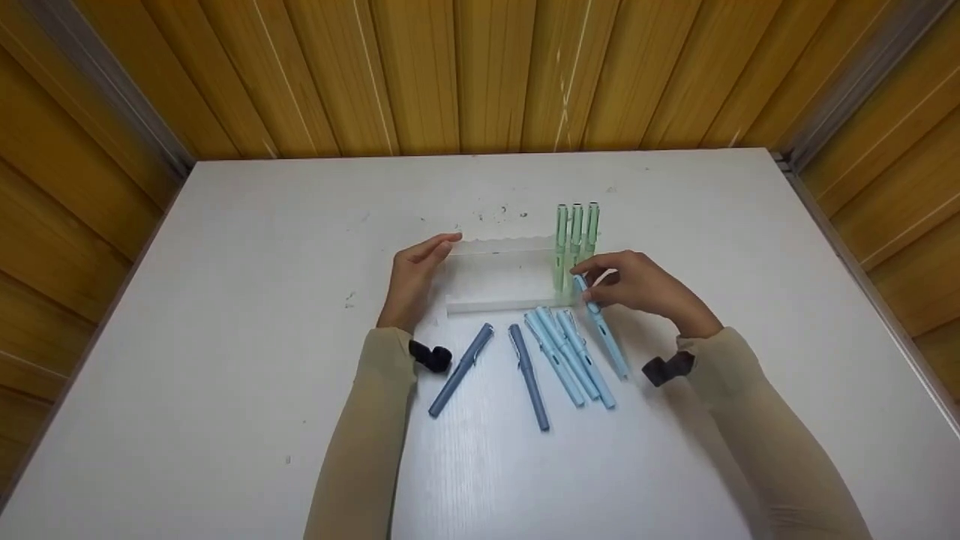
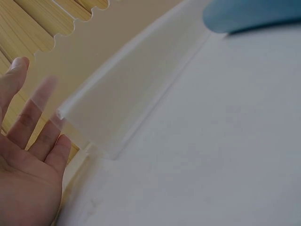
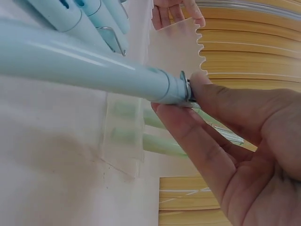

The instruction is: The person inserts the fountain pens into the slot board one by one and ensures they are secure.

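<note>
A clear plastic pen stand (image 1: 487,306) with a scalloped back edge (image 2: 55,36) sits mid-table. My left hand (image 1: 416,277) is at its left end, with extended fingers (image 2: 29,117) behind the see-through panel and the thumb apart from them. Between thumb and fingertips, my right hand (image 1: 637,285) pinches a light blue pen (image 3: 99,66) near its clip end, just in front of the stand's right end. The pen slants down toward the table front. Three green pens (image 1: 576,232) lean side by side in the stand, their lower parts seen through the plastic.
Three light blue pens (image 1: 562,360) lie bunched on the white table (image 1: 225,337), in front of the stand. Left of them are two dark blue pens (image 1: 461,371), lying apart from each other. A wood-panelled wall (image 1: 420,75) rises behind the table's far edge.
</note>
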The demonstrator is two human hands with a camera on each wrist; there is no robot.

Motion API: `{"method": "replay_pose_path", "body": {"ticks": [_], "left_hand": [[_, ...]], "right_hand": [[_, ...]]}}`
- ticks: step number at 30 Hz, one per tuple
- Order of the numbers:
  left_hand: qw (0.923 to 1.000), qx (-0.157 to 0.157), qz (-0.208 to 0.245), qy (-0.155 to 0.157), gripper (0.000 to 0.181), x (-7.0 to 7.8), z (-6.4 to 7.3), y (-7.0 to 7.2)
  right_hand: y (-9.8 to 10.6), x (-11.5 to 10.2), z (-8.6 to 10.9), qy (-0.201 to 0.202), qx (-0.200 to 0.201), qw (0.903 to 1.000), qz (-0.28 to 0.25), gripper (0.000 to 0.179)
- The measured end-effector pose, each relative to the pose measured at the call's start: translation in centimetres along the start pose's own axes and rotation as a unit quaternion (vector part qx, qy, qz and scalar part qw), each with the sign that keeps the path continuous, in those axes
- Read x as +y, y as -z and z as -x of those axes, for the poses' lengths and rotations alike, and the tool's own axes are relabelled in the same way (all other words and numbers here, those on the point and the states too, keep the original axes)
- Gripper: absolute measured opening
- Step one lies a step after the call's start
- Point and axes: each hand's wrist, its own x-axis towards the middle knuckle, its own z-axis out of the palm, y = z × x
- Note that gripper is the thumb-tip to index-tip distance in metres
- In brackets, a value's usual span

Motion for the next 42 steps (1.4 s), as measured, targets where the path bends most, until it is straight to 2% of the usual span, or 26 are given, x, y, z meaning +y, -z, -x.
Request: {"method": "replay_pose_path", "body": {"ticks": [6,11,19,27,37,42], "left_hand": [[1.0000,0.002,0.008,0.002,0.023,0.0,0.0,-0.1],[0.9999,0.002,0.012,0.001,0.027,-0.1,0.0,-0.1],[0.9998,-0.005,0.013,0.012,0.032,-0.2,-0.1,-0.1],[0.9999,-0.004,-0.001,0.014,0.033,0.0,-0.1,0.2],[0.9997,0.000,-0.022,0.013,0.035,0.1,0.0,0.5],[0.9999,-0.001,-0.012,0.012,0.032,0.0,0.1,0.6]], "right_hand": [[0.1,-0.8,-0.2,0.003,0.025,0.9996,-0.015,0.041],[0.1,-1.4,-0.5,0.002,0.044,0.9987,-0.023,0.040],[0.2,-2.3,-0.7,0.047,0.087,0.9944,-0.038,0.041],[-0.1,-3.4,-1.3,0.070,0.157,0.9836,-0.055,0.041],[-0.7,-4.1,-2.2,0.091,0.220,0.9653,-0.107,0.041],[-1.0,-4.3,-2.7,0.088,0.244,0.9560,-0.136,0.040]]}}
